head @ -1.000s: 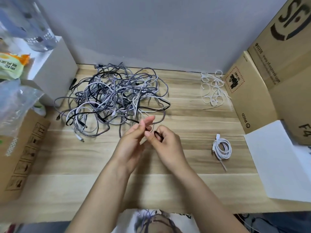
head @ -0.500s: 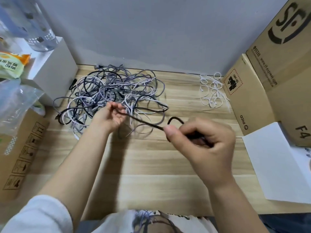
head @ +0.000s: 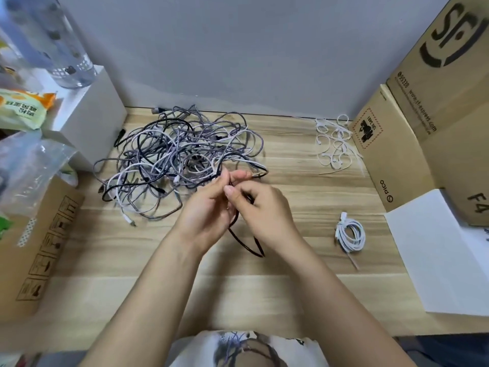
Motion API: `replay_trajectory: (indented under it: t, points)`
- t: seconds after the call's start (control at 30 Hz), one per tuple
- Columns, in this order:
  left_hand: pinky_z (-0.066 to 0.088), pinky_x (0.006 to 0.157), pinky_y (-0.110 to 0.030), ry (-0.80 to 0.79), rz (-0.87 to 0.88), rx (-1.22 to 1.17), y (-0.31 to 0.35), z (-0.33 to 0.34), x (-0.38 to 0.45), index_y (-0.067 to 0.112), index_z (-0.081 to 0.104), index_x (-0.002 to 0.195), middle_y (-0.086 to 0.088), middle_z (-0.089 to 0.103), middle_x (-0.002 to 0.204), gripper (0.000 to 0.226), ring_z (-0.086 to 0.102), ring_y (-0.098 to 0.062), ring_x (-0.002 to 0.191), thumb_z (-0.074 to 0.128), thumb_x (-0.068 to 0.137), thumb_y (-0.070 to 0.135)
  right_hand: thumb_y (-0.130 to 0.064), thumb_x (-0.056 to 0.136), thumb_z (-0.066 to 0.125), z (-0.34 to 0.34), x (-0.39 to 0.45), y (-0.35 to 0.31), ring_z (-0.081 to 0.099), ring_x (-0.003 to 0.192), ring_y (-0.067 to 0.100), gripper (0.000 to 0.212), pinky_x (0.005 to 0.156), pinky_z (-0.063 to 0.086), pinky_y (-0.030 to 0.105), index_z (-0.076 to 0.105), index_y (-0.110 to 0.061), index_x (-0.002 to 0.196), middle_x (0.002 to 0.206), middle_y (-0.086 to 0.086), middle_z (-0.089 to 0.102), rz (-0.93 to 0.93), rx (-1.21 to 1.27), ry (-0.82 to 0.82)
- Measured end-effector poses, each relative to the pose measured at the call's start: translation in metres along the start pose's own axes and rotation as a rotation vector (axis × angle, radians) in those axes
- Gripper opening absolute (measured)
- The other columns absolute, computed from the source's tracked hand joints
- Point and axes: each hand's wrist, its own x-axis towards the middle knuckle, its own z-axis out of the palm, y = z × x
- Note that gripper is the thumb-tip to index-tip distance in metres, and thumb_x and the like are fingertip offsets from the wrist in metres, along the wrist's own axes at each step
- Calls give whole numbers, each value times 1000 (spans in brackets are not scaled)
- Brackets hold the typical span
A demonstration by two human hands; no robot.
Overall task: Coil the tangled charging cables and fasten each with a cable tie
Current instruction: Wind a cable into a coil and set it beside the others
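Step in hand, by my reading: coiling a dark cable (head: 244, 241) drawn from the tangled pile (head: 180, 157). Left hand (head: 203, 215) and right hand (head: 264, 210) meet above the wooden table (head: 304, 192), fingertips touching. Right fingers (head: 230, 192) pinched narrow on the cable; left fingers (head: 239, 175) also closed on it, thumb and forefinger. One loop hangs below the fingers, toward the person, just beside the right wrist. The far run leads up past the fingertips into the pile, so it is not yet free of the tangle

Next move likely calls for feeding more cable into the loop while keeping the pinch, without dragging neighbouring strands along

Around: one white coiled cable (head: 350, 235), already tied, lies right of the right hand, apart. Loose white cable ties (head: 333, 144) lie beyond and right of the fingertips, well apart; reaching them means freeing one hand. Cardboard boxes (head: 383, 154) stand close behind the ties. White box (head: 87, 120) far left of the pile. The snag risk is in the pile itself, just beyond the fingertips
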Motion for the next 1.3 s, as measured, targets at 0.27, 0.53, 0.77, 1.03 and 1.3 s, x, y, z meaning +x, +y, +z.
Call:
replay_trajectory:
  t: [0.27, 0.53, 0.77, 1.03, 1.3]
  points:
    - [54, 54, -22, 303, -87, -244, 12, -38, 14, 13, 61, 56, -1, 64, 61, 46, 63, -11, 54, 42, 97, 23, -2, 83, 62, -33, -32, -16, 34, 45, -3, 49, 50, 29, 10, 45, -26, 44, 42, -14, 39, -115, 526, -15]
    - [50, 47, -17, 519, -24, -302, 26, -95, 23, 14, 50, 74, -2, 57, 60, 25, 57, -9, 58, 43, 97, 17, -25, 74, 55, -75, -46, -24, 27, 52, 11, 33, 52, 25, 21, 38, -26, 47, 49, -5, 30, -290, 675, 145]
    - [51, 52, -12, 410, 57, 297, 19, -72, -11, 10, 56, 87, 3, 68, 60, 22, 66, -4, 57, 51, 86, -11, -28, 72, 64, -73, -39, -3, 36, 49, 3, 29, 50, 29, 12, 52, -23, 47, 49, -11, 43, -78, 607, 170]
    - [35, 36, -11, 157, -123, 245, 4, -37, -31, 5, 56, 93, 4, 49, 50, 14, 39, -2, 37, 41, 91, 7, -10, 79, 72, -44, -39, 34, 53, 69, 5, 30, 68, 38, 15, 65, -24, 53, 68, -7, 57, 107, 316, -253]
    - [9, 38, -13, 61, -99, 462, 11, -11, -48, 13, 57, 74, 9, 20, 46, 19, 12, -2, 38, 55, 81, 31, -42, 74, 73, -37, -51, 51, 50, 101, 4, 21, 102, 31, 40, 55, -39, 65, 97, -15, 59, 193, -257, -390]
